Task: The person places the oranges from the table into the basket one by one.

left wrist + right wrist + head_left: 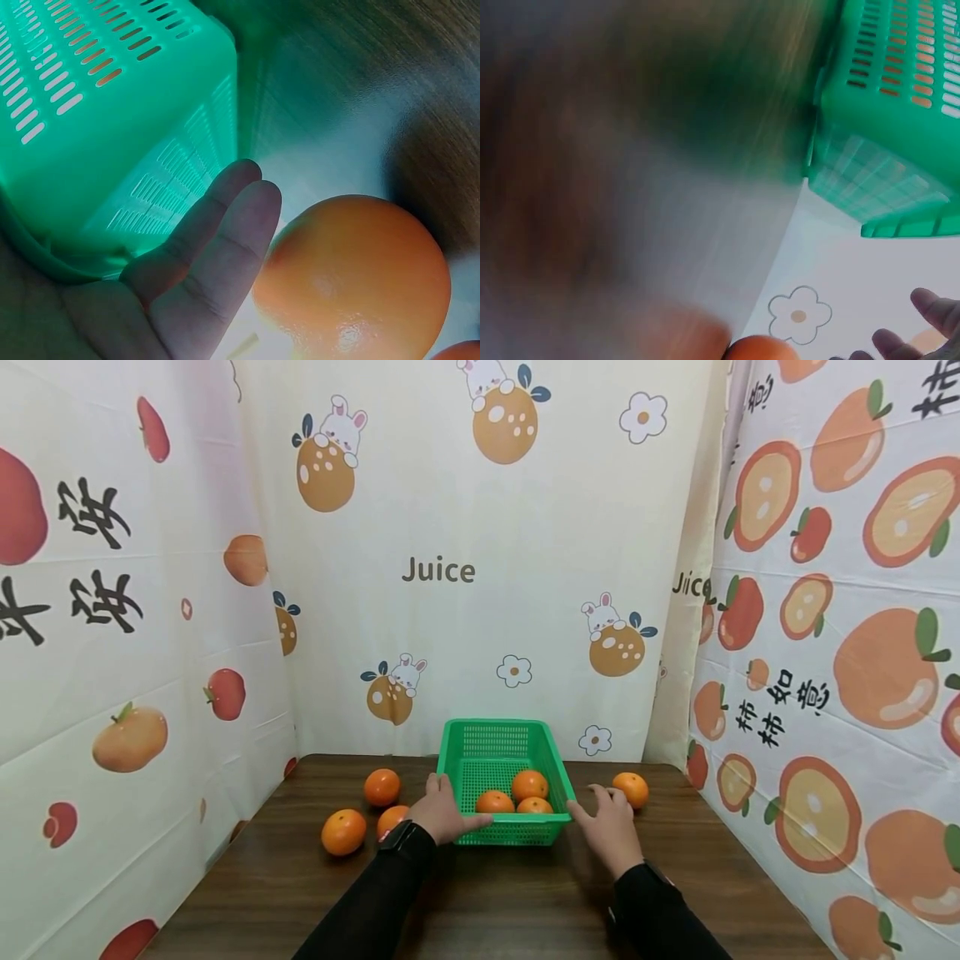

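A green plastic basket with slotted walls stands on the table, holding three oranges near its front. At its front left corner is my left hand, thumb stretched over the front rim. The left wrist view shows two of its fingers extended along the outside of the basket wall, beside an orange. My right hand is spread at the front right corner, close to a single orange. In the right wrist view its fingertips appear below the basket, apart from it.
Left of the basket, three oranges lie on the dark wood table: one in front, one farther back and one partly hidden by my left hand. Fruit-printed cloths hang behind and on both sides.
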Demonstrator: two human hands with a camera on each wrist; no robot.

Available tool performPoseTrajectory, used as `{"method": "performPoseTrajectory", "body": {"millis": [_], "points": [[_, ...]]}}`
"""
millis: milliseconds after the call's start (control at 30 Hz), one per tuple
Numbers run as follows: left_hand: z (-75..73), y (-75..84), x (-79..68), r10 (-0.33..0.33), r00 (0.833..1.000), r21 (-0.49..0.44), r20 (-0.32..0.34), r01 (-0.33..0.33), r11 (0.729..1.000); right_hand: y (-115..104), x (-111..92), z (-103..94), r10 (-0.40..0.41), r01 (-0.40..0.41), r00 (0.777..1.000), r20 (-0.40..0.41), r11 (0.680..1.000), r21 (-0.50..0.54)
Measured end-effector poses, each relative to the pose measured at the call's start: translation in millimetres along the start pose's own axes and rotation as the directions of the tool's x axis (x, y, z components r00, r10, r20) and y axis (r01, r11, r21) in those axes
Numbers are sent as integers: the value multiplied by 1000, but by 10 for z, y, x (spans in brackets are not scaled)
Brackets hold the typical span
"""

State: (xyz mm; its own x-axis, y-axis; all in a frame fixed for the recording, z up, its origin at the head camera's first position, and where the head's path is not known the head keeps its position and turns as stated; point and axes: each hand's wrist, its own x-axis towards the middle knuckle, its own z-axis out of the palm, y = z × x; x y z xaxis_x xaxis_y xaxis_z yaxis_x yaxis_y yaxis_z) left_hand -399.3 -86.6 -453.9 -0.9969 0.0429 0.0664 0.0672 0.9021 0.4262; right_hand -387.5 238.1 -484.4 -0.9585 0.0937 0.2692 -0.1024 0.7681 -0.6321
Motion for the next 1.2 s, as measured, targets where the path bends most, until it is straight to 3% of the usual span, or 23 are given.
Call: {"method": "performPoseTrajectory", "body": {"millis": [233, 467, 767, 967, 1200], "points": [[-12, -17, -6, -9, 1000, -3, 1, 9, 1000, 32, 121, -77, 73, -66, 994, 83, 995, -76], [-16, -22, -3, -25, 1000, -2, 10, 25, 1000, 84, 244, -118, 123, -112, 982, 144, 990, -85], [38, -20, -7, -10, 1000, 11, 2, 10, 1000, 403, 454, -159, 78, -67, 995, 64, 984, -163], [15, 28, -10, -4, 1000, 11, 1, 4, 1000, 416, 575, -293, 45, -36, 998, 42, 980, -195], [3, 36, -6, 2, 1000, 1, -6, -2, 1000, 551, 794, -308, 41, -32, 998, 39, 975, -221]]}}
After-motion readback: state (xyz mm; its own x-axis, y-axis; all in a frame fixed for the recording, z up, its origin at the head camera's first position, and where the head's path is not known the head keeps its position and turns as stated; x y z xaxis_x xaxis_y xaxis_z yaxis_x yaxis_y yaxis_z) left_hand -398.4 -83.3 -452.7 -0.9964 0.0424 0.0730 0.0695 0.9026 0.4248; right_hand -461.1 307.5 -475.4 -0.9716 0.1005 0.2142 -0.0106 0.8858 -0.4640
